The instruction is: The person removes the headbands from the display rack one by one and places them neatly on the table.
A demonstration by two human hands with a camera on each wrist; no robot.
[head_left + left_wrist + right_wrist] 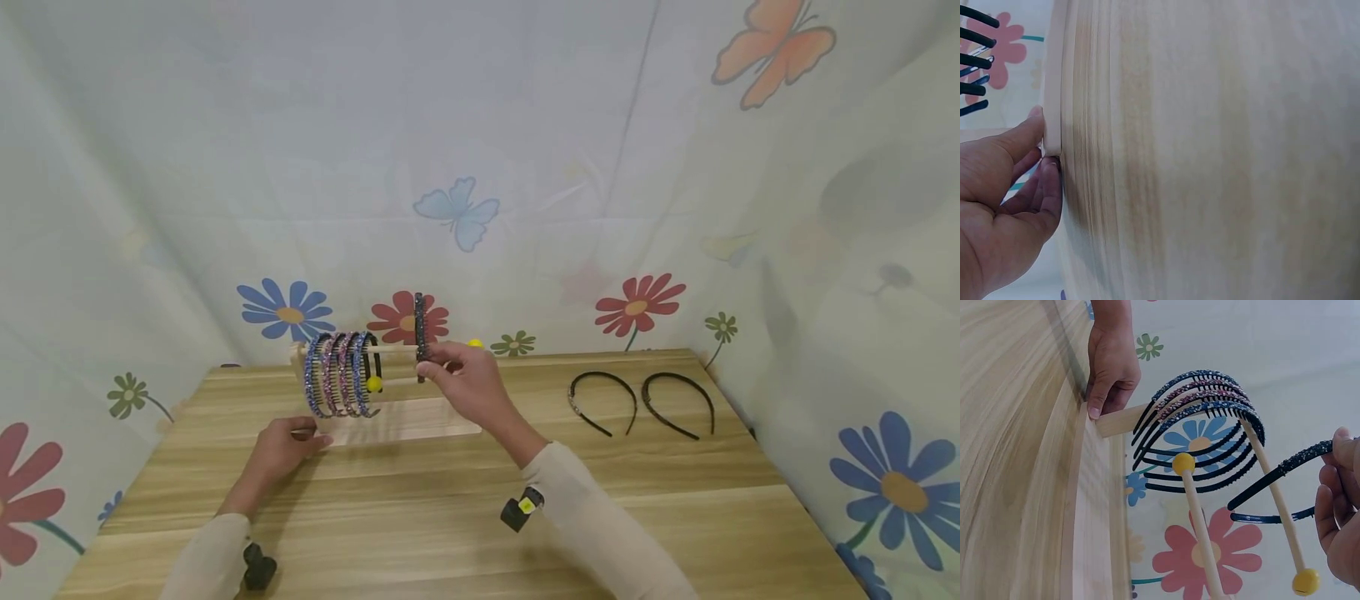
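Note:
My right hand [474,385] pinches a dark glittery headband [420,321] by its curved top, near the yellow-tipped end of the stand's upper rod. In the right wrist view, the rod [1272,481] appears to pass between that headband's two arms. My left hand [281,450] grips the left end of the wooden stand's base [442,419], thumb on top and fingers at the edge. Several blue and pink glittery headbands [1204,387] with comb teeth hang together at the stand's left part, around the upper rod. A second, shorter-looking rod ends in a yellow ball [1184,464].
Two dark headbands, one [603,375] beside the other [678,375], lie on the wood-grain table [420,517] to the right. Behind the table hangs a white cloth [525,108] printed with flowers and butterflies.

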